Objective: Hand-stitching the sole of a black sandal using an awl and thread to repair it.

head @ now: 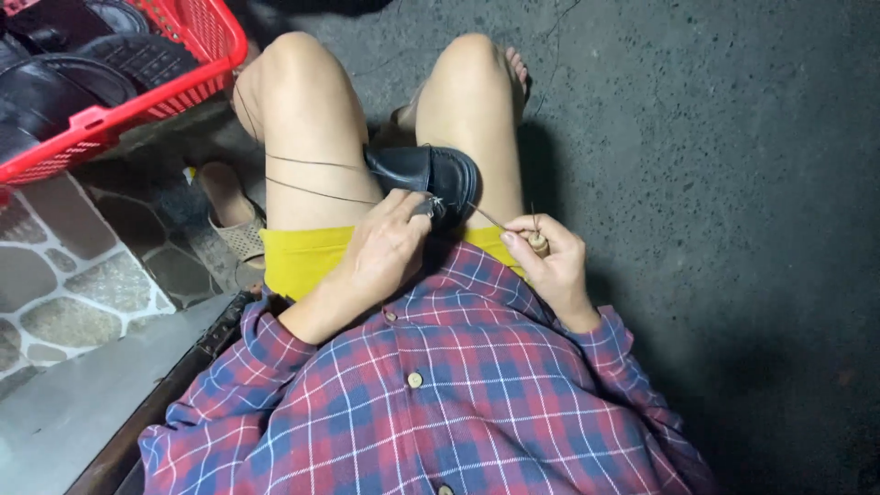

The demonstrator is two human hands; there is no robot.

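A black leather shoe [431,172] rests between my knees, toe toward the right. My left hand [385,246] presses against its near edge and pinches something small there, where thin thread [312,163] runs off to the left over my thigh. My right hand [550,261] is closed around a wooden-handled awl [537,242], whose thin metal shaft points at the shoe's edge. I sit in yellow shorts and a plaid shirt.
A red plastic basket [137,101] with several dark shoes stands at the upper left. A beige sandal [234,220] lies by my left thigh on stone paving. Dark concrete floor [733,183] spreads to the right. A wooden edge [165,394] runs lower left.
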